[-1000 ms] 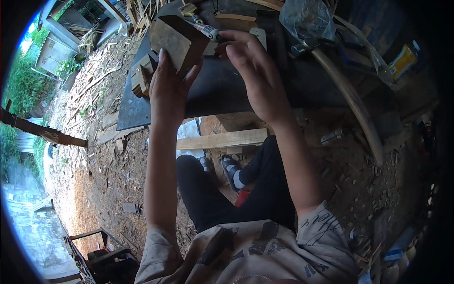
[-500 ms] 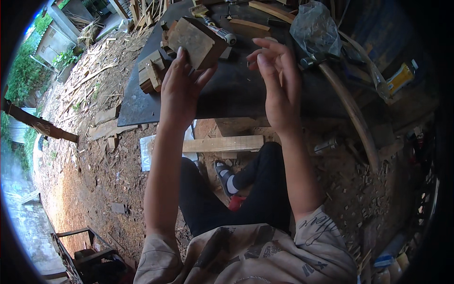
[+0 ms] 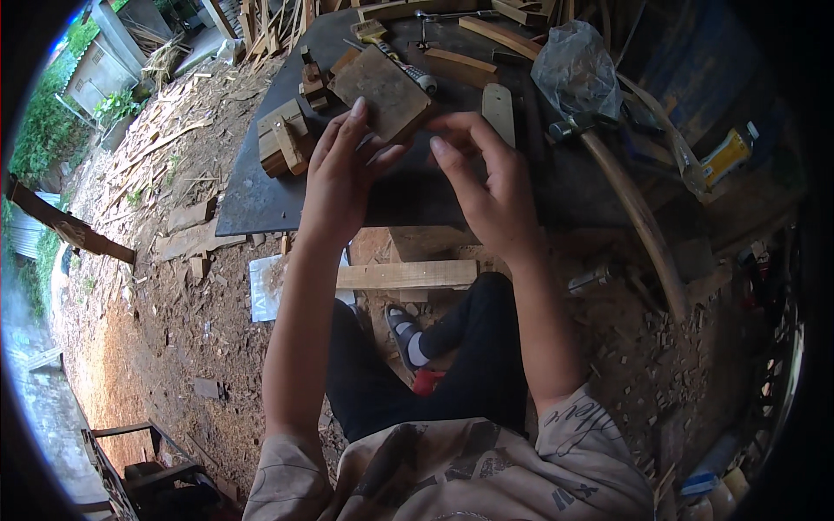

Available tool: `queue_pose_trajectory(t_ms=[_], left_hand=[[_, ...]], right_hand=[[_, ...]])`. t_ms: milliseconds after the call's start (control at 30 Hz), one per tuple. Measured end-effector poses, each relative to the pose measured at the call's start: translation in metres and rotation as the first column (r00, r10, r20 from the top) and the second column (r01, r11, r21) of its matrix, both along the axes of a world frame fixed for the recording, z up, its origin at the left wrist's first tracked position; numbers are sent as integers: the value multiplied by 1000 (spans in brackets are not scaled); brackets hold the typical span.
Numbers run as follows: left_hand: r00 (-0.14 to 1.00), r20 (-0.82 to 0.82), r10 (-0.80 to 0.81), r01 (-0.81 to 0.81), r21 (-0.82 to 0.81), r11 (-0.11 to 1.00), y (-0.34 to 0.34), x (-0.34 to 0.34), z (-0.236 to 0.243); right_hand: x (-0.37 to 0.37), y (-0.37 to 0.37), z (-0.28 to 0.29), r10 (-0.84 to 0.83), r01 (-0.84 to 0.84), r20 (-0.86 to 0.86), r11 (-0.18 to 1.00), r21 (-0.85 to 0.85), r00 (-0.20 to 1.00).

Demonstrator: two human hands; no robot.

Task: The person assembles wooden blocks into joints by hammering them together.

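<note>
A thick, squared wooden block (image 3: 382,87) is tilted above the dark tabletop, its broad face up. My left hand (image 3: 343,169) holds it from the near left, thumb on the face and fingers under the lower edge. My right hand (image 3: 491,178) is at the block's right corner with bent fingers and the thumb apart from them. I see nothing held in it, and whether its fingertips touch the block is unclear. Left of the block lie a notched wooden piece (image 3: 283,143) and a smaller wooden piece (image 3: 313,80). Behind it is a tool with a rounded grey handle (image 3: 423,81).
The dark table (image 3: 252,208) also carries a brush (image 3: 369,30), a pale flat strip (image 3: 498,113), wood strips (image 3: 499,36) and a clear plastic bag (image 3: 573,69). A long-handled hammer (image 3: 625,178) overhangs the right edge. A plank (image 3: 408,274) lies below the near edge.
My right hand has moved left and closer to the block, its fingers curling more. The block has shifted slightly right and down, turning its face more upward in my left hand.
</note>
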State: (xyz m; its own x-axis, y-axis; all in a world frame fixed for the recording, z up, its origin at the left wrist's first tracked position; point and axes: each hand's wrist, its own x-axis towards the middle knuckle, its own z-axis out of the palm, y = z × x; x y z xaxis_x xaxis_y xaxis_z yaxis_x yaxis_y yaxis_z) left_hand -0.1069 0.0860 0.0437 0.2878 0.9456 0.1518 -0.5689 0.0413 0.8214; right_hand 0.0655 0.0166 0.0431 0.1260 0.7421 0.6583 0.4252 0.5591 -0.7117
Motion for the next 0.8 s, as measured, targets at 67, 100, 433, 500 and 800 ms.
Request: queue_pose_trajectory(t_ms=[67,100,433,500,800], left_hand=[[999,17,-37,37,-2,999,0,1,-1],[1000,23,0,0,6,1000,1,1,-2],[999,-6,52,-52,27,998,11,1,-11],[997,21,69,-70,28,997,12,1,-10],[995,78,67,-71,47,996,9,1,-8]], right_hand=[[-1,0,0,19,-19,14,1000,-15,1000],[-1,-1,1,-2,2,15,1000,-5,1000],[44,40,34,-509,514,568,841,168,647],[57,73,37,-578,658,692,727,196,432],[68,126,49,-370,637,887,762,120,276]])
